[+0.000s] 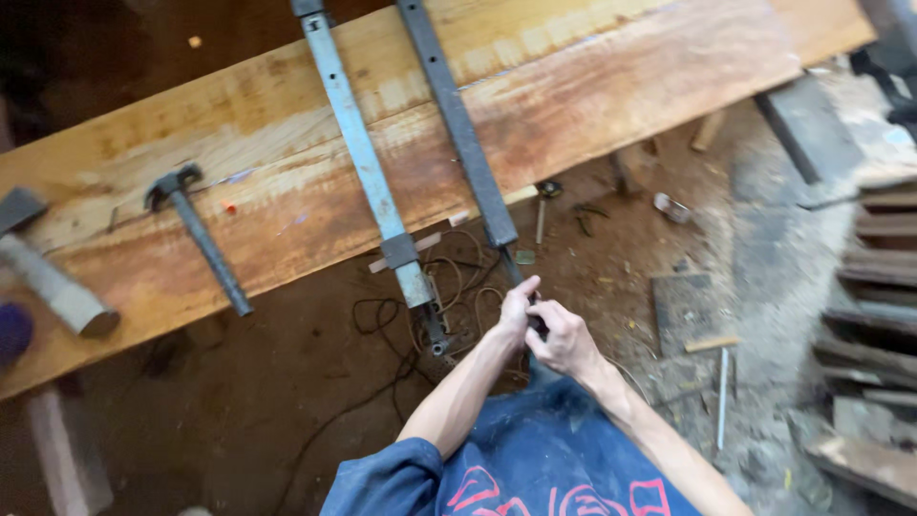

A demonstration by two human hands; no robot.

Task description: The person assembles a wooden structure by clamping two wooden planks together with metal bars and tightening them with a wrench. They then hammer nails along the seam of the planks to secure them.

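Two long metal bar clamps lie across a wide wooden board: a dark grey one and a light blue-grey one. Both of my hands meet at the near end of the dark clamp, just past the board's front edge. My left hand pinches the dark screw handle from the left. My right hand wraps around the same handle from the right. The handle's tip is hidden by my fingers.
A hammer rests on the board to the left, with a mallet at the far left edge. Cables, scraps and debris cover the dirt floor below. Stacked wooden planks sit at the right.
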